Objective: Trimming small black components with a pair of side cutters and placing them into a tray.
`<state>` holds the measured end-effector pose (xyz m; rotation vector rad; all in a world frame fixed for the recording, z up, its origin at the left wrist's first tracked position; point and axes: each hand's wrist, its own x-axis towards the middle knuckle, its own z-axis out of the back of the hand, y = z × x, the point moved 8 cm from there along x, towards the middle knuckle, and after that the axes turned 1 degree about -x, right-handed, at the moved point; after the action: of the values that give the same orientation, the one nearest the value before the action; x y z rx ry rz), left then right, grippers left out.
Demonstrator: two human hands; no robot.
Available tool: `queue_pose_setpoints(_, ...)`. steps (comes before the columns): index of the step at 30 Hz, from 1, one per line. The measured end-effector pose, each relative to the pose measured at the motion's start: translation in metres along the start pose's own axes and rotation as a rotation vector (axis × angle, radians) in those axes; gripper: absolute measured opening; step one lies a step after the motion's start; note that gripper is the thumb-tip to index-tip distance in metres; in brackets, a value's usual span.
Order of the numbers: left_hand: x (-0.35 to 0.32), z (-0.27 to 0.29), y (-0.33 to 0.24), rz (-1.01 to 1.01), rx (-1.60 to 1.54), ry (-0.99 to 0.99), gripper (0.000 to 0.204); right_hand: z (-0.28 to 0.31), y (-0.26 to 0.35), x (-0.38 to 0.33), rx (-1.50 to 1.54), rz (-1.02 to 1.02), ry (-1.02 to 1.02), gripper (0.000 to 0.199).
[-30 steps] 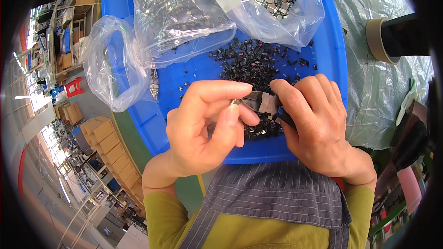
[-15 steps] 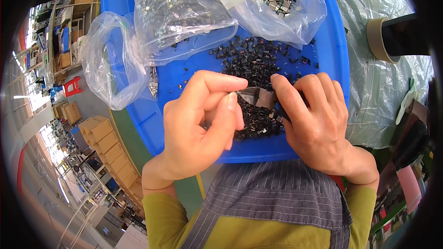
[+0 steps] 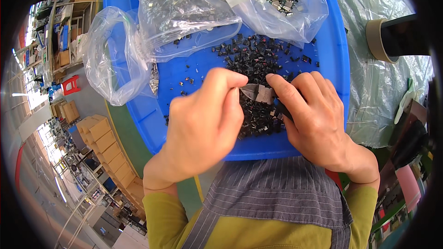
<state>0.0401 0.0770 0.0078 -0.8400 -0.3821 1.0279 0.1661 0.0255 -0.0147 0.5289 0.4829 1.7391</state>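
Note:
My right hand [image 3: 314,115] is wrapped round the dark handle of pliers [image 3: 265,94], whose broad grey metal jaws point left. The rest of the handle is hidden by my fingers. At the tip of the jaws, my left hand [image 3: 205,115] is closed in a pinch between thumb and forefinger. What it pinches, if anything, is too small to make out. Below both hands, a heap of small black parts [image 3: 251,55] lies in a blue tray [image 3: 339,55].
A clear bag of small metal-and-black pieces [image 3: 184,4] lies at the tray's back. Beside it, an open clear bag [image 3: 295,25] holds small metallic squares. Another clear bag [image 3: 108,55] hangs over the left rim. A tape roll [image 3: 376,40] stands on the plastic-covered surface at right.
My left hand has turned so that its back faces up more, and its curled lower fingers are now hidden. Its fingertips stay beside the pliers' jaws. My right hand has barely moved.

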Motion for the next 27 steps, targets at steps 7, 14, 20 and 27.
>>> queue_pose_setpoints(7, 0.008, -0.009, 0.030, 0.483, -0.640, 0.333, 0.018, 0.005, 0.005, 0.000, -0.080, 0.046, -0.043, 0.051)
queue_pose_setpoints(14, 0.009, -0.014, 0.030, 0.468, -0.730, 0.405, 0.022, -0.004, -0.004, 0.000, 0.290, -0.095, 0.113, 0.049)
queue_pose_setpoints(20, 0.004, -0.008, 0.021, 0.492, -0.740, 0.280, 0.021, -0.009, -0.005, 0.003, 0.579, -0.151, 0.250, 0.043)
queue_pose_setpoints(27, 0.001, -0.006, 0.020, 0.504, -0.754, 0.225, 0.021, -0.012, -0.006, 0.005, 0.702, -0.179, 0.315, 0.038)
